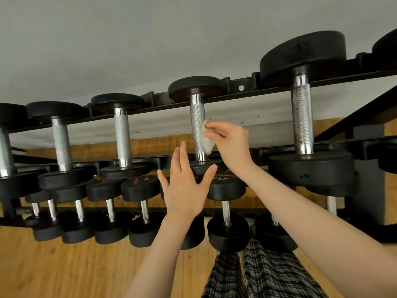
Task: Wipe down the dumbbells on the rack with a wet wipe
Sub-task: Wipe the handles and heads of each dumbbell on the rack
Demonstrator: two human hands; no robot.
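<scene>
I am pinching a wet wipe [206, 137] in my right hand [231, 143], my grip closed on it between thumb and fingertips, and I am holding it against the right side of a knurled metal handle [198, 127]. That handle belongs to the dumbbell [196, 88] sitting near the middle of the upper tier of the black rack [240, 88], with its far black head resting on the back rail and its near head low behind my left hand [185, 188]. The wipe is hanging down along the lower half of the handle, crumpled and pale.

My left hand is hovering in front of the near head of that same dumbbell, grip wide, fingers straight and spread, holding nothing; I cannot tell whether it is touching the weight.

A larger dumbbell [301, 117] is lying just to the right on the same tier, and smaller ones [121, 130] are lining up to the left. A lower row of dumbbells [226, 190] is sitting beneath, one marked 22.5. The wooden floor [75, 269] is showing below, along with my plaid trousers [257, 274].
</scene>
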